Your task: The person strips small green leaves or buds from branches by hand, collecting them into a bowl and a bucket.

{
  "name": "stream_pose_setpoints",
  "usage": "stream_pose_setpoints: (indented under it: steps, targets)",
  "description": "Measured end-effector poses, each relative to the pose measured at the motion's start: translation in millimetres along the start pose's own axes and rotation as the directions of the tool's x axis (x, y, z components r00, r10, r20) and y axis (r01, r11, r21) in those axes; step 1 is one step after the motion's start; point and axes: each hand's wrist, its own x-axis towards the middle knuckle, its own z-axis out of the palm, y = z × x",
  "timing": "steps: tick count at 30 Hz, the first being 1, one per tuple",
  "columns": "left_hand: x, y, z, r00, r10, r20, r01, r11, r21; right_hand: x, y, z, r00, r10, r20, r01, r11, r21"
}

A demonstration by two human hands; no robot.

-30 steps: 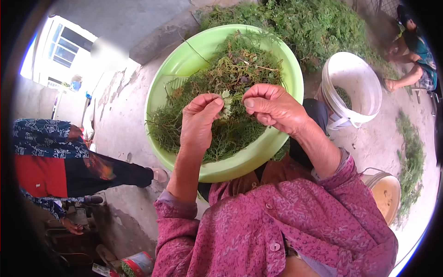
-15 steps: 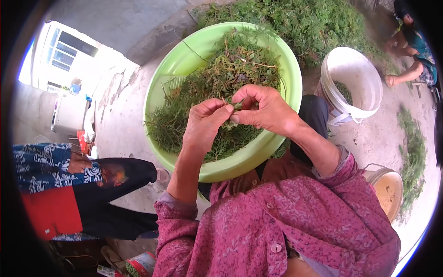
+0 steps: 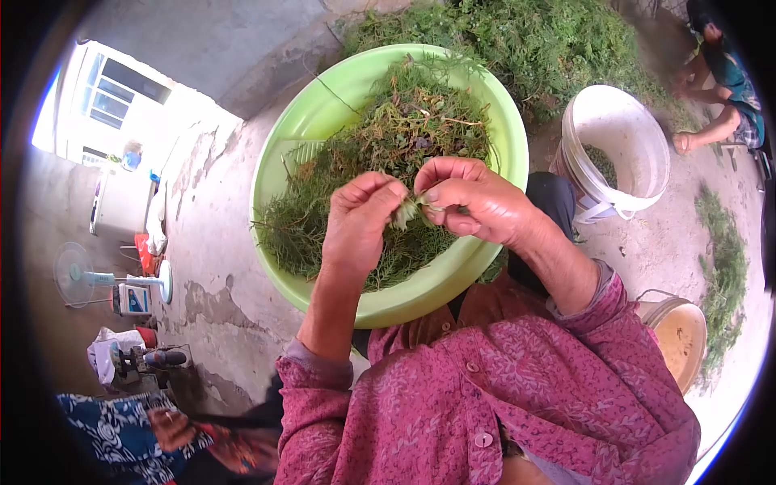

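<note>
Above a light-green basin [image 3: 396, 305], my two hands meet with a small pale-green plant piece [image 3: 406, 212] between them. The fingertips of my left hand [image 3: 360, 220] pinch it from one side. My right hand [image 3: 475, 200] pinches its other side with thumb and forefinger, the remaining fingers curled. Feathery green sprigs [image 3: 303, 230] fill much of the basin below, with a browner tangle of clippings [image 3: 420, 121] on top toward the far side.
A pile of green branches [image 3: 558, 48] lies behind the basin. White bucket [image 3: 618, 141] and tan bucket [image 3: 679, 339] stand right. A person in patterned blue [image 3: 121, 428] is at lower left, another person [image 3: 731, 105] at upper right. A fan [image 3: 77, 275] stands left.
The person in blue has moved down toward the lower left, exposing the fan. My fingers have shifted around the plant piece, and my right hand has moved slightly right.
</note>
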Motion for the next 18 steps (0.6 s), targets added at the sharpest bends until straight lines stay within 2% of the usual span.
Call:
stream_pose_setpoints:
  steps: [1, 2, 3, 4, 5, 7, 8, 9, 11, 13, 14, 15, 16, 18]
  targets:
    - [2, 0, -5, 1.000, 0.001, -0.001, -0.001, 1.000, 0.001, 0, 0, -4, 0.998, 0.025, 0.054, -0.028, 0.998, 0.063]
    - [7, 0, -18, 0.999, 0.016, -0.048, -0.012, 0.997, 0.073, -2, -1, -5, 0.998, 0.024, 0.057, -0.027, 0.998, 0.062]
    - [12, 2, -27, 0.995, 0.035, -0.092, -0.021, 0.989, 0.147, -3, -1, -7, 0.993, 0.051, 0.108, -0.067, 0.986, 0.150]
    - [13, 4, -33, 0.982, -0.024, -0.186, 0.044, 0.994, 0.103, -4, -2, -8, 0.985, 0.072, 0.159, -0.109, 0.966, 0.236]
    - [12, 2, -35, 0.983, -0.026, -0.184, 0.047, 0.993, 0.106, -3, -2, -7, 0.985, 0.069, 0.158, -0.106, 0.965, 0.241]
    - [11, 5, -26, 0.971, -0.022, -0.238, 0.022, 1.000, -0.002, -1, -4, -4, 0.987, 0.107, 0.124, -0.145, 0.919, 0.367]
    - [11, 6, -21, 0.972, -0.023, -0.233, 0.024, 1.000, 0.001, -2, -6, -4, 0.990, 0.077, 0.116, -0.102, 0.969, 0.227]
    - [11, 6, -17, 0.973, -0.029, -0.228, 0.025, 0.999, -0.020, -1, -5, -4, 0.991, 0.071, 0.112, -0.095, 0.969, 0.227]
    - [12, 5, -8, 0.975, -0.039, -0.217, 0.031, 0.999, -0.044, 1, 1, -2, 0.997, 0.058, 0.048, -0.057, 0.998, -0.012]
    - [13, 1, 0, 0.983, 0.002, -0.185, -0.017, 0.997, -0.080, 1, 3, 0, 0.999, 0.040, 0.032, -0.039, 0.998, -0.048]
    - [13, 1, 4, 0.984, -0.001, -0.177, -0.014, 0.997, -0.082, 3, 4, 1, 0.999, 0.031, -0.034, -0.035, 0.992, -0.124]
    - [12, 2, 8, 0.983, 0.056, -0.175, -0.051, 0.998, 0.030, 3, 6, 2, 0.995, 0.016, -0.100, -0.035, 0.980, -0.198]
    - [11, 3, 13, 0.980, 0.111, -0.167, -0.088, 0.986, 0.140, 0, 2, 9, 0.991, -0.041, -0.125, 0.017, 0.982, -0.190]
    - [11, 2, 21, 0.981, 0.148, -0.126, -0.128, 0.979, 0.159, 2, 7, 7, 0.985, -0.094, -0.144, 0.063, 0.977, -0.206]
